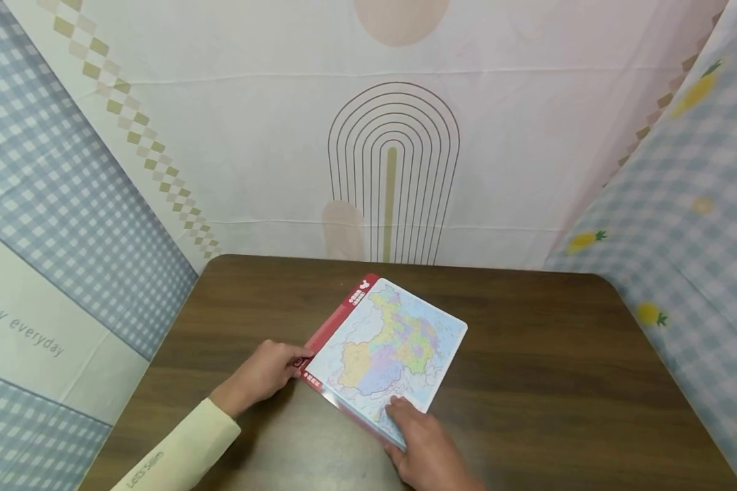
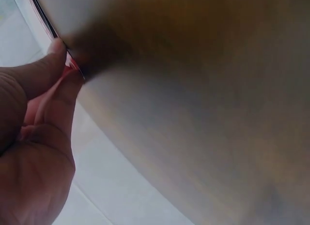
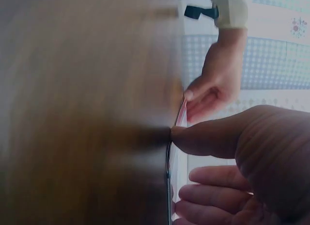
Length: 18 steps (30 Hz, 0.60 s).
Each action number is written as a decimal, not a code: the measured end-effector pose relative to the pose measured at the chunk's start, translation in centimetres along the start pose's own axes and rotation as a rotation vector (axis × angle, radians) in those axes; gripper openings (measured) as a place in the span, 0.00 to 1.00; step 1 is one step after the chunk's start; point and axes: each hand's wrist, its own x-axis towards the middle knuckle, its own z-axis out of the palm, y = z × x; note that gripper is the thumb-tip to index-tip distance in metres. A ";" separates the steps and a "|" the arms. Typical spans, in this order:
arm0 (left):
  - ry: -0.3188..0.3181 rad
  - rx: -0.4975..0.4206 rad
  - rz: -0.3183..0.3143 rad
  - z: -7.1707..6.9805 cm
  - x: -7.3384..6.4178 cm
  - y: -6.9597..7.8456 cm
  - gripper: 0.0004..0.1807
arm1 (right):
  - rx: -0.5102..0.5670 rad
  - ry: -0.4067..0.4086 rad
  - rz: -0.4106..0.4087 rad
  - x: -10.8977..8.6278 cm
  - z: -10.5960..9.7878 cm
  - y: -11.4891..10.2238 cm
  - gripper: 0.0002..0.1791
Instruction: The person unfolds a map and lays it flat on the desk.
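Observation:
In the head view a thin map board (image 1: pixel 377 341), printed with a many-coloured map and a red strip (image 1: pixel 334 324) along its left side, lies slanted over the table's middle. My left hand (image 1: pixel 269 368) pinches its left corner at the red strip between thumb and fingers; the left wrist view shows this grip close up, the red edge (image 2: pixel 71 64) between the fingertips. At the near edge my right hand (image 1: pixel 426 443) holds the board, with a finger over the map's face. From the right wrist, the thumb (image 3: pixel 208 138) presses the board's thin edge, with the other fingers beyond it.
The brown wooden table (image 1: pixel 540 368) has rounded far corners. Behind it hangs a pale cloth (image 1: pixel 270 150) with printed arches. Blue checked cloths flank it on the left (image 1: pixel 67 136) and right (image 1: pixel 669 259).

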 end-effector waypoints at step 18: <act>0.164 0.045 -0.051 2.4 -3.4 4.0 0.16 | 0.039 -0.055 -0.046 0.2 -2.3 4.1 0.30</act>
